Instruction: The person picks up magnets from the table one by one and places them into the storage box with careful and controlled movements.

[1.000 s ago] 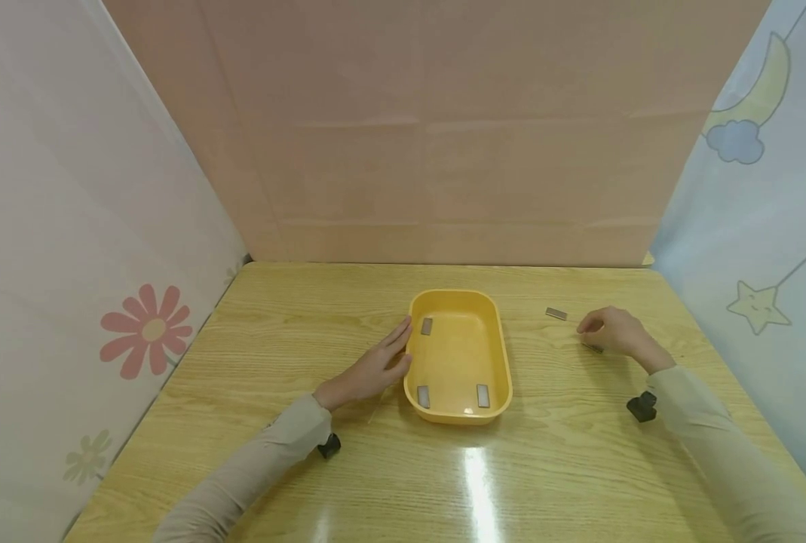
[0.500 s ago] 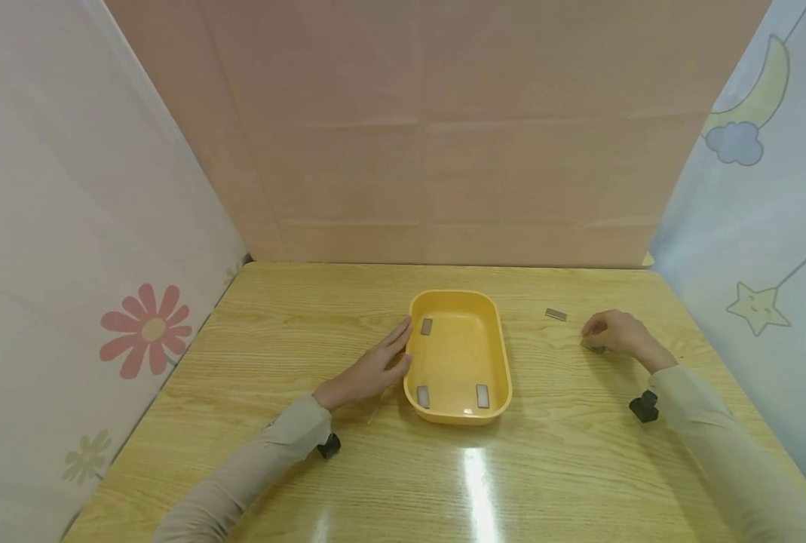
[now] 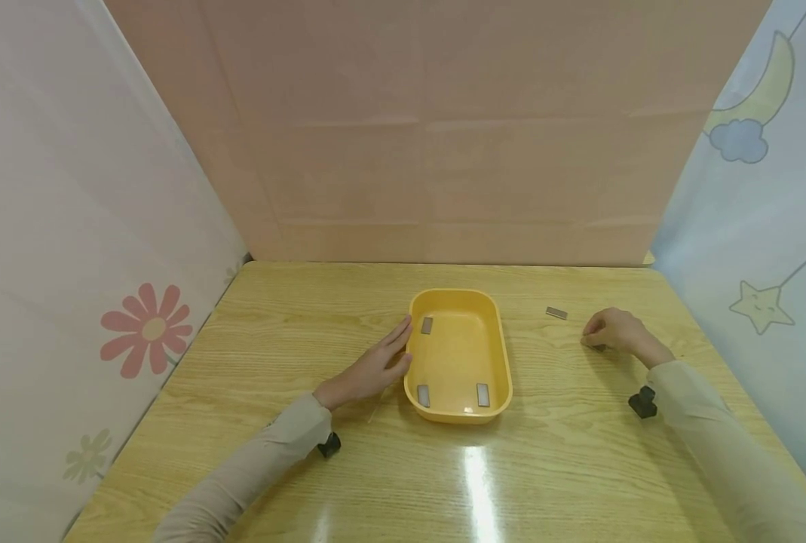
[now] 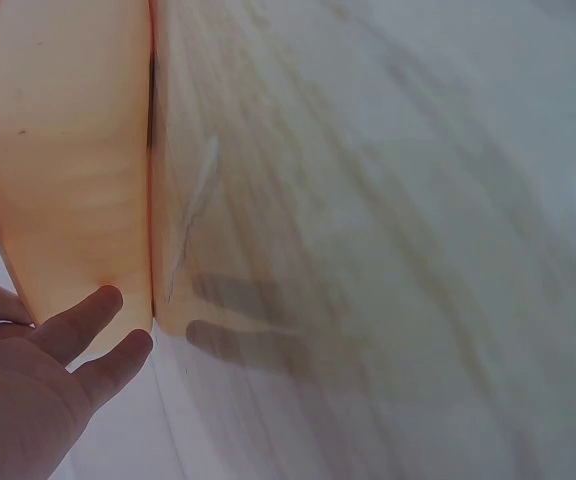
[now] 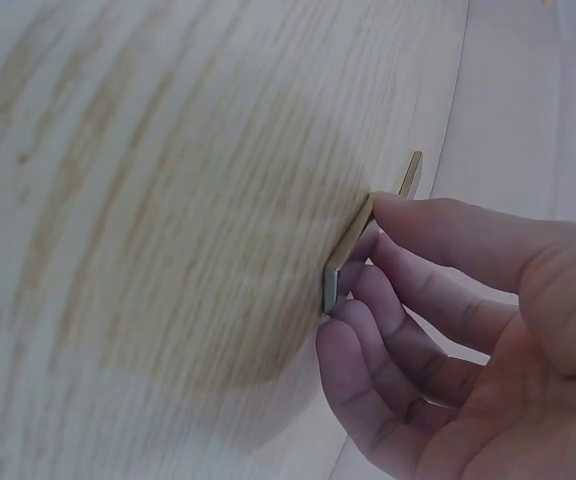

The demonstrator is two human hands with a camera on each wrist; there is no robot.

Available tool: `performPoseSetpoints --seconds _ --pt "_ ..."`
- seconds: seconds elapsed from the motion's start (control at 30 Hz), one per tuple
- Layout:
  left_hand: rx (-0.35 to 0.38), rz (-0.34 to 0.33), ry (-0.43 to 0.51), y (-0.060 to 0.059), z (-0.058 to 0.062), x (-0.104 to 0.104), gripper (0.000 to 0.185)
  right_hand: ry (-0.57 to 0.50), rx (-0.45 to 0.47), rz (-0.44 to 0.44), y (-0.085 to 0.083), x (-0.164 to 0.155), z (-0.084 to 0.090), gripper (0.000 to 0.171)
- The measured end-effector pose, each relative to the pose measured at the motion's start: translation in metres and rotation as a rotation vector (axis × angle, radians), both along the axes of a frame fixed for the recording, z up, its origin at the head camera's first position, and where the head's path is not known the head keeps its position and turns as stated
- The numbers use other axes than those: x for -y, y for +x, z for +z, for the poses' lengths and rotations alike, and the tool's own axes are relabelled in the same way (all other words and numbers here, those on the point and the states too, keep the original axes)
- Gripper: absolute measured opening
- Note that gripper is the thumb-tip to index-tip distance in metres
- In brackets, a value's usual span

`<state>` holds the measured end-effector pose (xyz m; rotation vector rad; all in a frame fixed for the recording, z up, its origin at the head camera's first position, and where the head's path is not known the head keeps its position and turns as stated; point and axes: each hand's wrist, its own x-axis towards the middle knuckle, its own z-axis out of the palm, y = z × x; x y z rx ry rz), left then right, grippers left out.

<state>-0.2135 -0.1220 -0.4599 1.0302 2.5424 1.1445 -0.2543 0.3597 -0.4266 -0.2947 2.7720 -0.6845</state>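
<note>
A yellow oval-cornered plastic tray (image 3: 454, 413) stands on the wooden table, with small flat grey rectangular pieces lying inside it: one piece (image 3: 427, 326) at the far left, another piece (image 3: 424, 396) at the near left, and a third piece (image 3: 482, 395) at the near right. My left hand (image 3: 372, 369) rests its extended fingers against the tray's left wall. To the right of the tray, my right hand (image 3: 616, 332) pinches a thin metallic rectangular piece (image 5: 350, 250) by its edges, close to the tabletop. The fingers hide most of that piece in the head view.
Another flat rectangular piece (image 3: 556, 313) lies on the table (image 3: 545, 467) between the tray and my right hand, farther back. A pink backdrop (image 3: 416, 151) closes off the rear; printed cloth panels stand left and right.
My right hand has shifted slightly right, and its fingers have closed over the piece, which shows less than before. The left hand and the tray have kept their places.
</note>
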Motion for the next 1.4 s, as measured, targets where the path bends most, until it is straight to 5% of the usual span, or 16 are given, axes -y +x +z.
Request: performPoseSetpoints --seconds 1.4 --pt "-0.015 0.012 -0.010 -0.0008 -0.0007 -0.0008 0.061 -0.074 0.127 0.008 -0.0050 -0.0003 0.0037 0.017"
